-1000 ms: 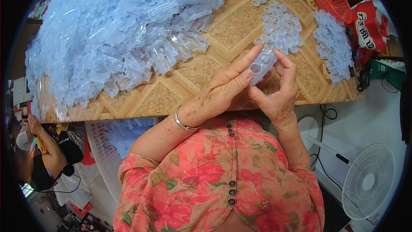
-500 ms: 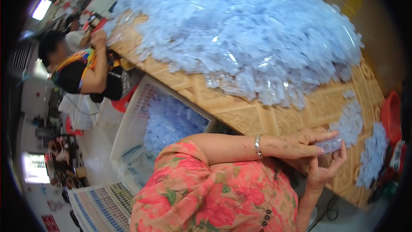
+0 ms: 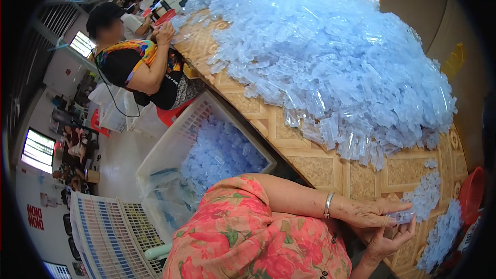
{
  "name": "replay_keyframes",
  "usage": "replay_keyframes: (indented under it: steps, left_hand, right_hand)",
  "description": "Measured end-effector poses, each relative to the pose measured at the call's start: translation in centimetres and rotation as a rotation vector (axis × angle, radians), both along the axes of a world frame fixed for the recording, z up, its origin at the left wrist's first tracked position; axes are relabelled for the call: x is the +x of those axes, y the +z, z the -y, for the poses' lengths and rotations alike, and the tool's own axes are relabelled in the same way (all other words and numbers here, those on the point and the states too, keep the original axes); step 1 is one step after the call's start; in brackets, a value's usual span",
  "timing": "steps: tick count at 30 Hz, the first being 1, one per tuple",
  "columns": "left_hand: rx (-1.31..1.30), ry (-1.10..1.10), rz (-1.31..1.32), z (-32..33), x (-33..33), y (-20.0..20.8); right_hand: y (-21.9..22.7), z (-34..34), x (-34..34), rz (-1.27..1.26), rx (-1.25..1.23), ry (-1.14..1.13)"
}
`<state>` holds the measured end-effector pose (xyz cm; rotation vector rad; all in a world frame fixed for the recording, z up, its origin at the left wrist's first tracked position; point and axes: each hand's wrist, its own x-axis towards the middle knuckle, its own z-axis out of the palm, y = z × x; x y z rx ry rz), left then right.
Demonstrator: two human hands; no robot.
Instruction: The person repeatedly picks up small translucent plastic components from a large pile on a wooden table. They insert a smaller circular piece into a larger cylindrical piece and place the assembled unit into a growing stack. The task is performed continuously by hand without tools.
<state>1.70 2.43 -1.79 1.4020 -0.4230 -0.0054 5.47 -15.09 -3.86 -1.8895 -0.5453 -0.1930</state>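
Note:
My left hand (image 3: 374, 212), with a silver bangle at its wrist, reaches in from the left over the table's near edge. It pinches a small clear plastic piece (image 3: 402, 217) between thumb and fingers. Just below, the fingertips of my right hand (image 3: 390, 242) close on the same piece from the right side. Beyond my hands lies a small heap of similar clear pieces (image 3: 424, 196). Another small heap (image 3: 442, 232) sits farther right. A huge bluish mound of clear plastic parts (image 3: 330, 62) covers much of the wood-patterned table (image 3: 330, 163).
A white plastic crate (image 3: 160, 144) with bluish pieces stands below the table's left edge, near a slatted white basket (image 3: 108, 232). A red bowl (image 3: 471, 196) is at the right. At the far left a co-worker (image 3: 137, 62) sits by the table; cardboard (image 3: 413, 10) rises behind.
The whole view has shifted, so the table and mound appear lower and farther right. Both hands stay together on the clear plastic piece, which is turned slightly differently.

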Motion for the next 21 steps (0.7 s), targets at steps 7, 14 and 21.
replay_keyframes:
  steps: [7,14,21]
  left_hand:
    - [-0.432,-0.175,-0.098,0.2,0.6,-1.1]
    - [-0.330,-0.134,-0.132,0.7,0.8,-1.4]
    - [0.168,0.092,0.051,0.3,0.6,-1.0]
  right_hand:
    - [0.2,0.2,0.5,0.048,0.007,0.033]
    - [0.2,0.0,0.4,0.011,0.032,0.046]
    - [-0.4,0.2,0.5,-0.100,-0.007,-0.008]
